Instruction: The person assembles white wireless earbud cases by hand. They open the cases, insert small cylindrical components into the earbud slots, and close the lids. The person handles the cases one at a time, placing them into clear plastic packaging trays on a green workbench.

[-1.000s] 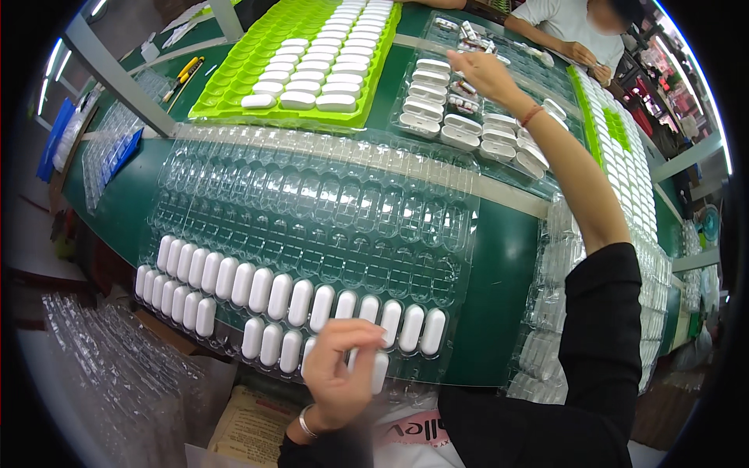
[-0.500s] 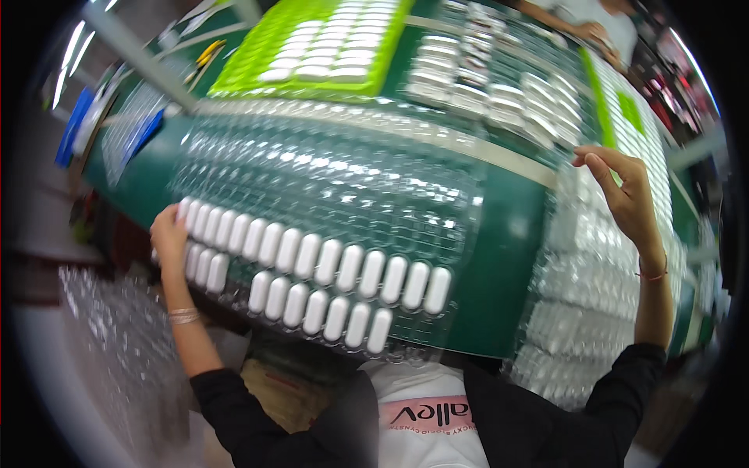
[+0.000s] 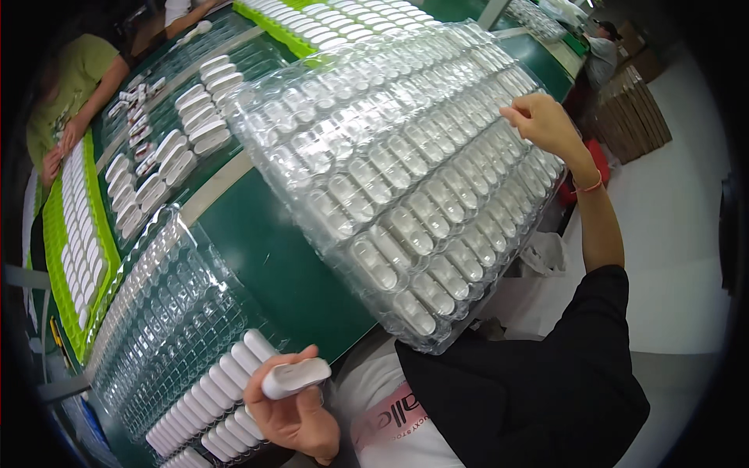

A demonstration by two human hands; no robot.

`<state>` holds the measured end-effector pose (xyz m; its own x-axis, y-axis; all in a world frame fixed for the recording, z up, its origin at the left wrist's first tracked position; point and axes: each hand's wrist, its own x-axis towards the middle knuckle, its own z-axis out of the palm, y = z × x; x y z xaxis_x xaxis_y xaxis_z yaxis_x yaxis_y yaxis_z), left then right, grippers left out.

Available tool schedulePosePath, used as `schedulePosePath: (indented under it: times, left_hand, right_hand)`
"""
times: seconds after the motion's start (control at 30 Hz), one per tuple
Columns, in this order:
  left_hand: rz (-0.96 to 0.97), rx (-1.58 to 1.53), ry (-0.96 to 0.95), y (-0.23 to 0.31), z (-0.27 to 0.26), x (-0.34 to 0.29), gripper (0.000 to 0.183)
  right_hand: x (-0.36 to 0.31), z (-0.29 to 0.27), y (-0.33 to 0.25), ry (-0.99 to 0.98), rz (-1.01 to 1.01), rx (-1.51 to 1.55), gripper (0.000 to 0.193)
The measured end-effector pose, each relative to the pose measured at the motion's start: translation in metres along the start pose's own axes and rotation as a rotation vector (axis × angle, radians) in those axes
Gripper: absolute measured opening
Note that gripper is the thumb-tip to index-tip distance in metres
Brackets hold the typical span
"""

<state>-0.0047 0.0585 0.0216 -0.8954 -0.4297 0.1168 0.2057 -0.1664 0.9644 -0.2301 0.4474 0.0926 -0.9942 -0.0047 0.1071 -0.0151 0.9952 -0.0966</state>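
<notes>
My left hand (image 3: 295, 413) is closed round a white elongated plastic shell (image 3: 296, 377), its hollow side facing up. Beneath and beside that hand lies a clear blister tray (image 3: 175, 285), with rows of white rounded shells (image 3: 204, 392) in its near part. To the right stands a layered stack of clear blister trays (image 3: 456, 168) whose oval pockets show whitish shells. My right hand (image 3: 544, 131) is over the far right part of this stack, fingers curled into a pinch. Whether anything is between those fingertips is hidden.
Bright green trays (image 3: 101, 257) of white pieces stand along the far side. Open white shells (image 3: 168, 160) and small parts lie on the green table (image 3: 289, 265). A co-worker's hands (image 3: 62, 148) are at far left. Stacked cardboard (image 3: 632, 109) stands on the floor at right.
My view has swung right toward the tray stack. My left hand has left the tray's left edge and now holds a white shell. The right hand's raised fingers have curled in over the stack.
</notes>
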Motion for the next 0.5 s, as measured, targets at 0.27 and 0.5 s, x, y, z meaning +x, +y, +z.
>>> schedulePosePath:
  times: [0.27, 0.5]
  left_hand:
    - [0.066, 0.009, -0.185, -0.003, 0.013, 0.004, 0.044]
    - [0.032, 0.000, -0.142, -0.006, 0.015, 0.007, 0.036]
  right_hand:
    - [-0.064, -0.002, 0.010, -0.211, 0.109, 0.066, 0.028]
    - [-0.073, 0.015, 0.024, -0.062, -0.087, 0.074, 0.013]
